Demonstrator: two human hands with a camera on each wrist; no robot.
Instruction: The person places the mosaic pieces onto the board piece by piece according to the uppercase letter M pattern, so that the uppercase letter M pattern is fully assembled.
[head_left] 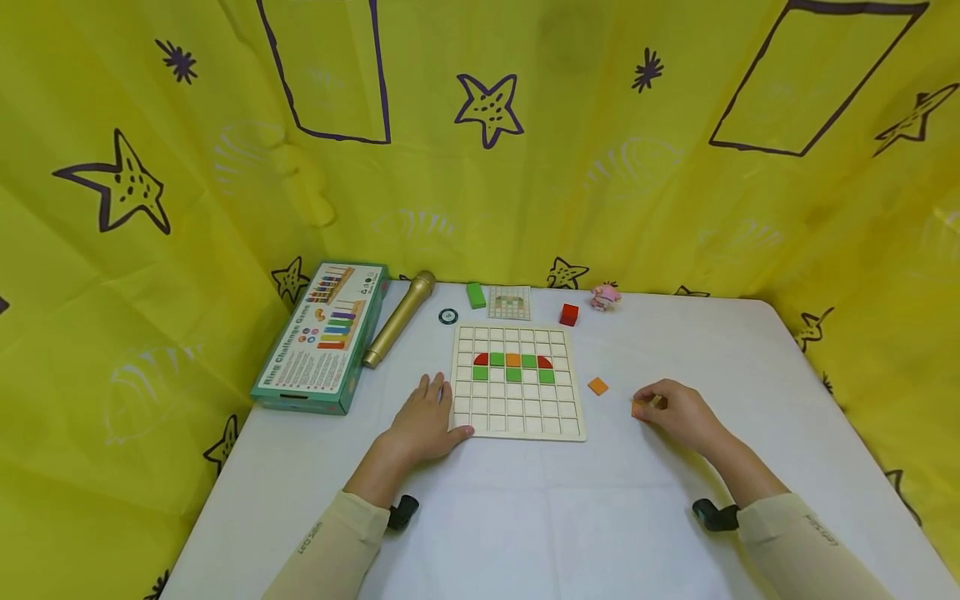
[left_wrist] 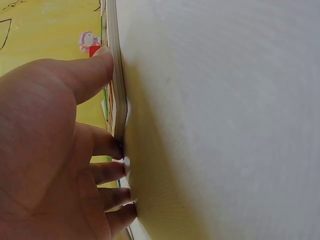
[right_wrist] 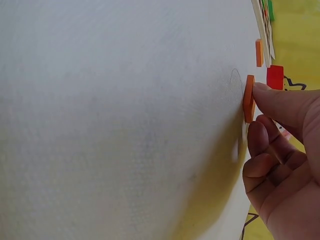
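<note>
A pale wooden grid board (head_left: pixel 517 421) lies on the table with red, green and orange tiles set in its upper rows. My left hand (head_left: pixel 423 423) rests at the board's left edge, fingers spread and thumb on its near corner. In the left wrist view the thumb (left_wrist: pixel 95 75) lies over the board's edge (left_wrist: pixel 119 85). To the right, my right hand (head_left: pixel 681 415) pinches an orange square tile (right_wrist: pixel 249 99) at the tabletop, thumb on it and the other fingers curled. Another orange tile (head_left: pixel 597 386) lies flat between the board and that hand.
Behind the board are a small pattern card (head_left: pixel 509 302), a green block (head_left: pixel 476 295), a red block (head_left: pixel 569 314), a round token (head_left: pixel 447 316) and a pink figurine (head_left: pixel 604 297). A gold microphone (head_left: pixel 401 319) and a game box (head_left: pixel 322 337) lie at left. A yellow curtain (head_left: pixel 420 183) hangs behind.
</note>
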